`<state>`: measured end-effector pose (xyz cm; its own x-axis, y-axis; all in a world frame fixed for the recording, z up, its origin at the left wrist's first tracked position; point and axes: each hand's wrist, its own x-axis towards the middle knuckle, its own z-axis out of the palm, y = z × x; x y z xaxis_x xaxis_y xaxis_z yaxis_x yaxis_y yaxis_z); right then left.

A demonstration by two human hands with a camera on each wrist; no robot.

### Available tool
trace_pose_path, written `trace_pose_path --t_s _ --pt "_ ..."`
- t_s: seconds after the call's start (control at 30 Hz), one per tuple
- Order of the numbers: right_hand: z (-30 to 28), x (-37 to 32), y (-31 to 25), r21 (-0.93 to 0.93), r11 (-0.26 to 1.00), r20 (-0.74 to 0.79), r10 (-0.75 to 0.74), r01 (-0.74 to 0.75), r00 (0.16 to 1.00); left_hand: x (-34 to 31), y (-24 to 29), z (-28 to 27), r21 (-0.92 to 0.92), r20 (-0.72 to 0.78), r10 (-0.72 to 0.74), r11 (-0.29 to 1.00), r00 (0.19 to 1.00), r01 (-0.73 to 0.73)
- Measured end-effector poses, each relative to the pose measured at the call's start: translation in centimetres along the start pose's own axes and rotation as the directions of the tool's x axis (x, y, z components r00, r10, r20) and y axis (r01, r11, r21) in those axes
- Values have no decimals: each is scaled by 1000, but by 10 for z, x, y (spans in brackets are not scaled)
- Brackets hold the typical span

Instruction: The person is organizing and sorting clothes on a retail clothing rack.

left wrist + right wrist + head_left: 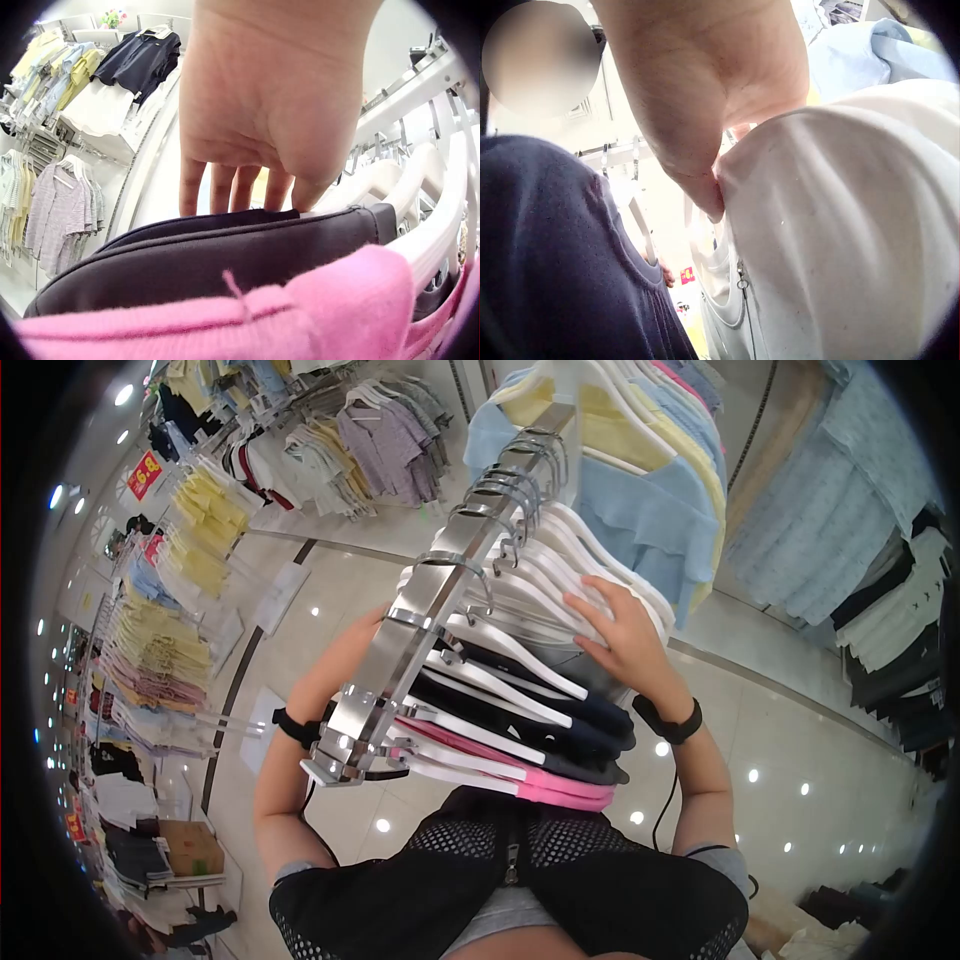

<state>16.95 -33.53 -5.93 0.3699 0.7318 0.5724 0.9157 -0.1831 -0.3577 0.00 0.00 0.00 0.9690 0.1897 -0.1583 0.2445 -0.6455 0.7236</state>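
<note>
Head: right hand (625, 635) loosely spread, fingers fairly straight, resting on white hangers (540, 575); metal rail (430, 590) beside it, pink garment (565, 793) nearer person.

Left wrist: left hand (262, 112) reaches down beyond dark garment (225, 259); fingertips hidden, cannot tell if gripping.

Right wrist: thumb of right hand touching white garment (840, 217); navy garment (555, 247) across gap.

Hangers (540, 585) sit in a row on the rail (432, 592), with clothes (590, 730) on them. The right hand (628, 635) is at the row's right side, the left hand (262, 120) at its left. Shirts (640, 510) hang behind the row. A box (192, 847) is far left.
</note>
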Motion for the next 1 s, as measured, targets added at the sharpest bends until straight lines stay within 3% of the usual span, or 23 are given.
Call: trace_pose_path --t_s 0.07,0.1,0.17,0.2,0.23,0.3,0.33,0.4,0.43,0.5,0.63,0.7,0.73,0.83,0.9,1.0 --pt "6 6 2 -86 996 -62 11 -17 998 -3 19 -5 -113 36 116 987 993 -111" --pt "-6 -5 -4 -110 994 -2 12 -12 1000 -6 18 16 -177 35 115 978 993 -107" --pt "-7 -2 -21 -150 989 -33 -7 2 999 -12 26 7 -199 101 146 972 984 -124" --pt "-6 2 -25 -142 990 -38 -12 7 999 -13 19 7 -397 11 161 906 987 -143" --pt "-7 3 -29 -108 994 -16 -17 15 1000 -10 16 8 -401 9 157 905 987 -141" --pt "-4 5 -30 -74 997 1 -23 22 1000 4 17 8 88 66 227 969 972 -232" --pt "-2 7 -26 -108 994 -22 -39 37 999 9 13 10 86 64 231 968 971 -236" --pt "4 9 -19 -143 989 -44 -53 47 998 17 8 17 -301 3 290 913 957 -275" --pt "8 9 -13 -177 983 -69 -70 57 995 18 9 16 -302 6 291 913 957 -276" --pt "13 10 -6 -211 976 -98 -81 59 992 16 18 12 -66 113 297 954 948 -291" --pt "18 12 0 -287 953 -138 -144 100 980 -7 49 10 -203 49 393 904 918 -376" --pt "19 12 -5 -268 960 -168 -133 84 977 -2 39 7 -15 138 502 863 854 -505" --pt "19 12 -8 -264 961 -165 -128 81 978 -9 47 9 101 94 505 852 858 -513" --pt "18 14 -19 -239 970 -158 -78 38 984 2 31 0 86 225 549 812 805 -578" --pt "22 15 -27 -226 974 -166 -38 0 985 -2 28 2 112 169 537 823 827 -557" --pt "24 17 -39 -176 981 -190 47 -81 981 -2 27 -2 151 167 622 751 765 -643"
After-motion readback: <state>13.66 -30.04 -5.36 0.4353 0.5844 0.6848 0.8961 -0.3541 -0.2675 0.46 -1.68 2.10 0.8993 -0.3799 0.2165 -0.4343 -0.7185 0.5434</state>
